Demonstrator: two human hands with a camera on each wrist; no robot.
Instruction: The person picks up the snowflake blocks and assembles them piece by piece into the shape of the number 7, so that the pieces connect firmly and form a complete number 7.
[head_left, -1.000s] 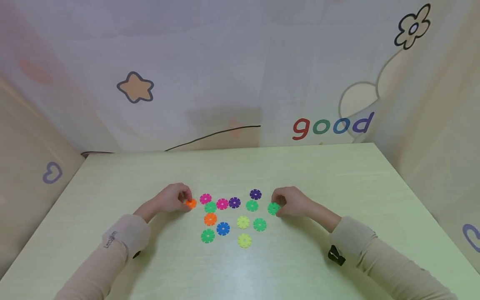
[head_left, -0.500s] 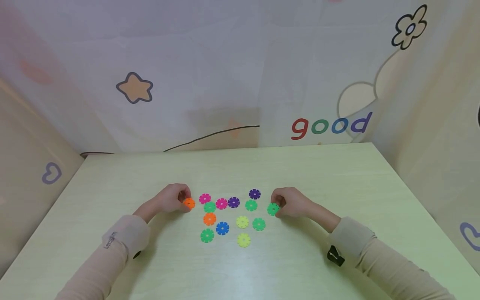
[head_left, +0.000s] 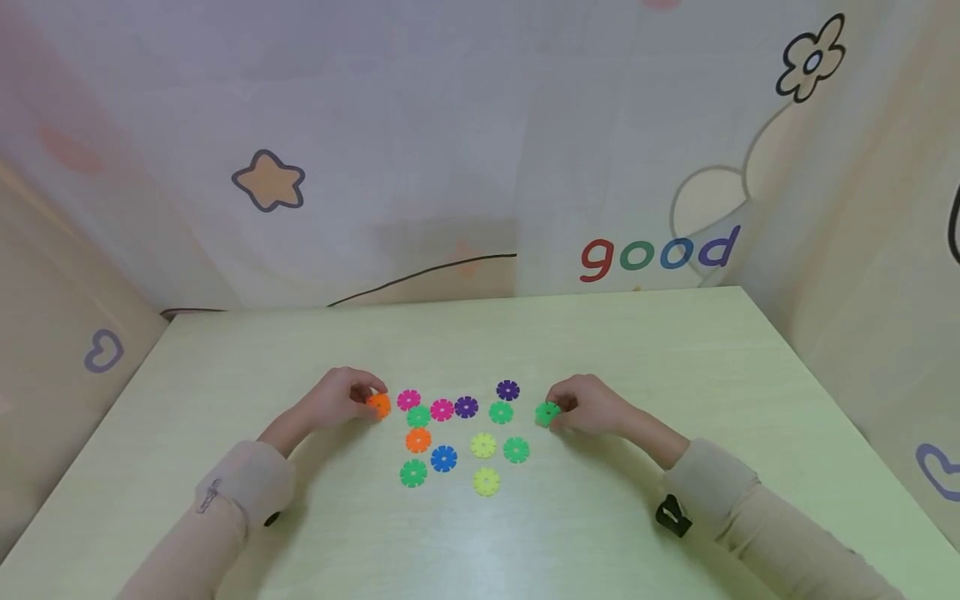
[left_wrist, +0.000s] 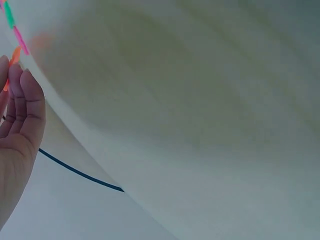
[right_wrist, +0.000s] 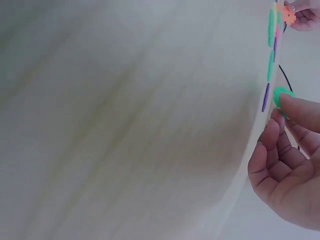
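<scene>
My left hand (head_left: pixel 342 397) pinches an orange notched disc (head_left: pixel 379 406) left of the scattered pieces; the left wrist view shows the disc (left_wrist: pixel 15 55) edge-on at the fingertips. On the opposite side, a green notched disc (head_left: pixel 547 413) is pinched between thumb and fingers of my right hand (head_left: pixel 589 405). The right wrist view shows that green disc (right_wrist: pixel 283 100) standing up off the tabletop, thumb across it. Between the hands lie a pink disc (head_left: pixel 408 400), a second pink one (head_left: pixel 442 409), a purple disc (head_left: pixel 466 407) and another purple one (head_left: pixel 507 390).
Also lying flat on the pale table (head_left: pixel 637 350) are an orange disc (head_left: pixel 418 440), a blue disc (head_left: pixel 444 458), two yellow discs (head_left: pixel 486 482) and several green discs (head_left: pixel 516 450). A printed curtain (head_left: pixel 420 150) stands behind the table's far edge.
The orange disc in my left hand has turned a little. In my right hand the green disc has tilted and risen slightly. The loose discs keep their arrangement.
</scene>
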